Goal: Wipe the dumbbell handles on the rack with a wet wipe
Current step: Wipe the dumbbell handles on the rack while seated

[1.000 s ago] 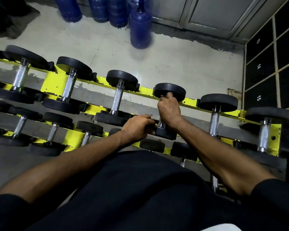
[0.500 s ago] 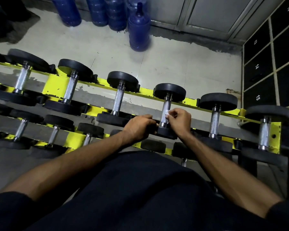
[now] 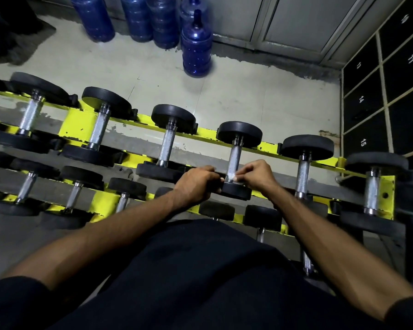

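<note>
A yellow rack [image 3: 267, 146] holds rows of black dumbbells with knurled steel handles. On the top row, one dumbbell's handle [image 3: 234, 156] shows bare above my hands. My right hand [image 3: 256, 173] pinches a small white wet wipe [image 3: 234, 178] against the bottom of that handle, by the near weight plate [image 3: 237, 191]. My left hand [image 3: 197, 181] grips the left edge of the same near plate.
Neighbouring dumbbells [image 3: 304, 167] [image 3: 167, 146] sit on both sides on the top row, and smaller ones [image 3: 74, 191] on the lower row. Blue water jugs [image 3: 196, 44] stand on the floor behind. Numbered dark lockers [image 3: 365, 103] line the right wall.
My right hand slid with the wipe down the handle from the far plate to the near one. My left hand stayed on the near plate.
</note>
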`<state>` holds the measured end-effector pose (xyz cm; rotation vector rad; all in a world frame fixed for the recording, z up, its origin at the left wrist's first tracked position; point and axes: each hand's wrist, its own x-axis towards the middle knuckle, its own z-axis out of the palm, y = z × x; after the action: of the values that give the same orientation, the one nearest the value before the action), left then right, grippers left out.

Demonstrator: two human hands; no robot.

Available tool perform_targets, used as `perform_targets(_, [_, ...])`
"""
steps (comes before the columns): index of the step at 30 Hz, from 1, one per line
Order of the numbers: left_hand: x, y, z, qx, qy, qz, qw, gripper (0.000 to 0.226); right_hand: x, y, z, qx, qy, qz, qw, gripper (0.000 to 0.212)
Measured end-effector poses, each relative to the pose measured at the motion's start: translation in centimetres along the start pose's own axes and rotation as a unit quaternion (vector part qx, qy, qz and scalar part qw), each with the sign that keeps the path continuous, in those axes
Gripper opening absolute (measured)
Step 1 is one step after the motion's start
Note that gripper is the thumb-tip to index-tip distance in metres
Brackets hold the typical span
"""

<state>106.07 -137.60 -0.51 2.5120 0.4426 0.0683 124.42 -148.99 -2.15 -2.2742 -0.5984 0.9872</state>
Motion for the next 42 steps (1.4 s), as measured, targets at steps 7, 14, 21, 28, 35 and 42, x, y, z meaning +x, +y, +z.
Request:
perform_targets(7, [-1.1,-0.5,1.2,-0.006,0.018,0.011,1.0,0.026,0.7,-4.3,2.2,-0.324,-0.031,-0.243,0.914,0.009])
perform_targets(14, [-2.4,-0.5,1.6,-0.012,-0.021,-0.003,1.0,0.034,0.8,-5.6,-0.4,-0.388,-0.15,-0.224,0.881,0.019])
perform_targets(21, [-1.9,1.9,1.0,-0.085,0.041,-0.047,0.994,0.023,-3.0,1.3,-2.9,0.007,0.044,-0.06,0.997,0.01])
perform_targets(28, [0.4,7.7,0.6,-0.228,0.036,-0.083,0.97,0.056,-9.1,2.2,-5.4,0.403,0.078,-0.014,0.912,0.019])
perform_targets(35, [-1.1,16.2,2.6,-0.326,0.014,-0.049,0.944,0.055,-15.9,5.8,-8.1,0.485,0.043,-0.005,0.874,0.016])
perform_targets(42, [-4.7,24.1,5.9,-0.376,0.081,-0.044,0.922,0.025,-22.0,10.2,-10.9,0.485,0.007,-0.029,0.874,0.013])
